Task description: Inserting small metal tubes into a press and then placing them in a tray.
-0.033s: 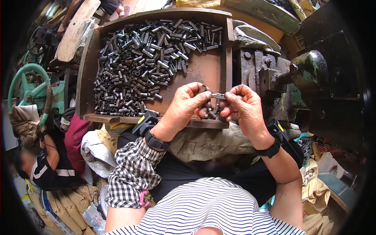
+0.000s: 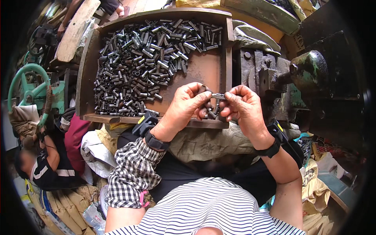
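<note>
Between my two hands is a short metal tube, lying crosswise with one end pinched by each hand. My left hand is closed on its left end, and another dark tube sticks up from the same hand's curled fingers. The right end is pinched by the thumb and fingers of my right hand. Both hands hover over the near right corner of a wooden tray. A heap of similar metal tubes fills its left and far parts. A few more tubes show below and between my hands.
Right of the tray stands a dark, greasy machine with a rounded green-black part. A green handwheel is at the left, with another person below it. Sacking hangs in front of the tray. A wooden board lies far left.
</note>
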{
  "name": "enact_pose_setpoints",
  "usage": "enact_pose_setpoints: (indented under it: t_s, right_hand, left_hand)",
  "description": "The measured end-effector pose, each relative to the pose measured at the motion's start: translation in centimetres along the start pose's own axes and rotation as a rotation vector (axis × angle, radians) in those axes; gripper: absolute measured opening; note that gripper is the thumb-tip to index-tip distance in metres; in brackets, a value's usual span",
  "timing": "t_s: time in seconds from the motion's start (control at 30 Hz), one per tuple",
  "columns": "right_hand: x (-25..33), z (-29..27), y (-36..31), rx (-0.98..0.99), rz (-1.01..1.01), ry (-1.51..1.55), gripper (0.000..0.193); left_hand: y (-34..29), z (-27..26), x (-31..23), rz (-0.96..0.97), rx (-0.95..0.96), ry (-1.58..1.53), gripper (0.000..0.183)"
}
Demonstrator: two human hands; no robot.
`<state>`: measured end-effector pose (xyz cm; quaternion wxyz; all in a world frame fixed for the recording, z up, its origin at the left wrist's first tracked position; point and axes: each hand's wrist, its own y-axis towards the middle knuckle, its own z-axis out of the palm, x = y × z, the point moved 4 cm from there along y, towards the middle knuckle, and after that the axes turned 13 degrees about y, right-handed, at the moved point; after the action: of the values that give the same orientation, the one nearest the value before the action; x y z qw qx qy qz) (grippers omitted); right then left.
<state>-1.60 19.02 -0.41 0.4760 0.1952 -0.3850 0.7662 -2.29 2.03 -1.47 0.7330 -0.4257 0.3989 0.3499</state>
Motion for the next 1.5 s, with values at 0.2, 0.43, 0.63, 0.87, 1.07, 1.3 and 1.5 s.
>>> enact_pose_setpoints:
  t_s: [0.2, 0.43, 0.63, 0.87, 1.07, 1.3, 1.5]
  right_hand:
    - [0.0, 0.1, 0.0, 0.019, 0.004, -0.007, 0.016]
    - [-0.1, -0.3, 0.2, 0.116, 0.094, 0.14, 0.014]
    - [0.4, 0.2, 0.2, 0.2, 0.152, 0.055, 0.015]
    - [0.9, 1.0, -0.3, 0.421, 0.195, 0.098, 0.017]
    - [0.6, 1.1, 0.3, 0.233, -0.129, -0.158, 0.012]
    - [6.5, 4.2, -9.7, 0.256, -0.575, -0.713, 0.024]
    - [16.5, -1.8, -28.4, -0.108, -1.411, -1.002, 0.029]
  left_hand:
    - [-0.1, 0.2, -0.3, -0.074, 0.052, 0.016, 0.014]
    - [-0.1, 0.6, -1.0, -0.039, -0.003, 0.084, 0.014]
    - [-1.2, 1.5, -1.7, 0.138, -0.12, 0.384, 0.012]
    - [-0.9, 1.8, -1.5, 0.05, 0.154, 0.129, 0.017]
    - [-0.2, 1.9, -1.7, 0.01, 0.071, 0.119, 0.011]
    - [-0.9, 0.9, -1.9, 0.028, -0.018, 0.131, 0.011]
    - [-3.4, -0.1, -3.0, 0.083, -0.181, 0.246, 0.011]
